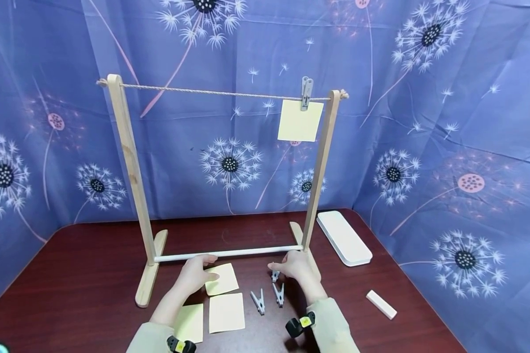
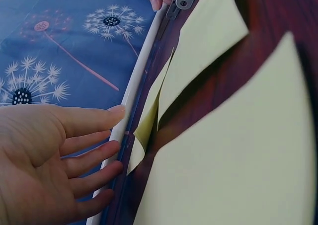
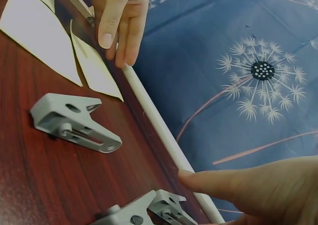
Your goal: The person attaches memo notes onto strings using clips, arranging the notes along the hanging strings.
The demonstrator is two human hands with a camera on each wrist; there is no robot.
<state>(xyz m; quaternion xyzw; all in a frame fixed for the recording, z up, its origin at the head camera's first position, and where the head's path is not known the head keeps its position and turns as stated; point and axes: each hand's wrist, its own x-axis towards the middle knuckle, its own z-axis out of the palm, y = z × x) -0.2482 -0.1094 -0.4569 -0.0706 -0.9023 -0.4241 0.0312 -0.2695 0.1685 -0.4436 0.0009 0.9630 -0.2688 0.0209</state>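
Note:
My left hand [image 1: 193,275] is over the left side of the farthest yellow sticky note [image 1: 224,279], its fingers spread and holding nothing. In the left wrist view, that note's edge curls up beside the fingertips. Two more notes lie nearer: a middle note [image 1: 226,313] and a left note [image 1: 190,322], partly hidden by the arm. My right hand [image 1: 297,267] is just above a grey clothespin [image 1: 276,275], with its thumb straight; its other fingers are mostly hidden. Two further clothespins, one on the left [image 1: 258,301] and one on the right [image 1: 279,294], lie on the table.
A wooden frame [image 1: 130,147] carries a rope [image 1: 203,91] and a low white rod [image 1: 247,252]. One clothespin [image 1: 306,93] holds a sticky note [image 1: 298,125] on the rope. A white case [image 1: 344,238] and a small white block [image 1: 381,304] are at right.

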